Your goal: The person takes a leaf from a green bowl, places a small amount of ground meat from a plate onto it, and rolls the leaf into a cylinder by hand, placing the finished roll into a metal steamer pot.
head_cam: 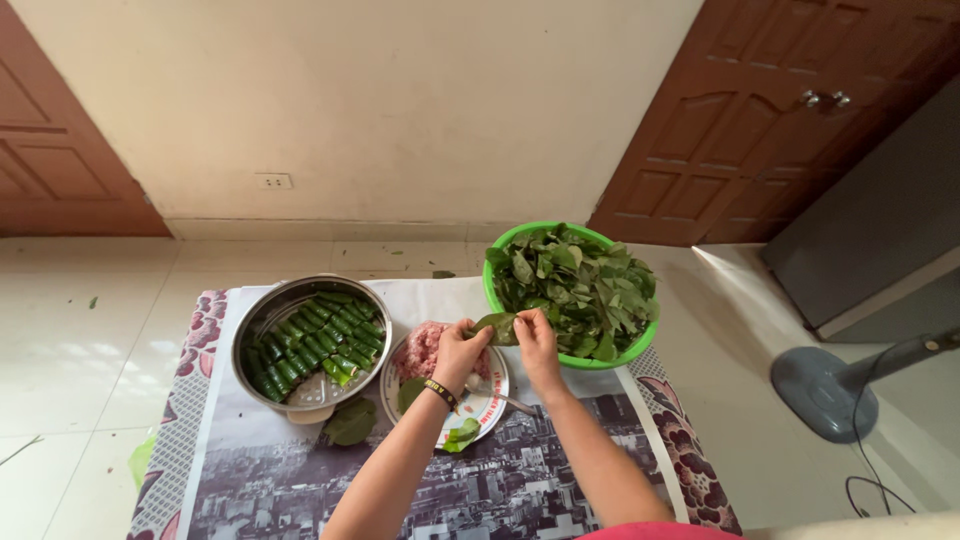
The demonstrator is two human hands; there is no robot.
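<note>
Holding one green leaf [497, 327] between both hands, left hand [459, 350], right hand [537, 340]

A dark green leaf [497, 327], flat and slightly curled, is pinched at both ends above a white plate's [487, 402] twelve o'clock edge.

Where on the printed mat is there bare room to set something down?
The near part of the printed mat, below the metal pot and left of the left hand, lies bare. The far end is crowded: pot, plate, green basin, and loose leaf.
</note>
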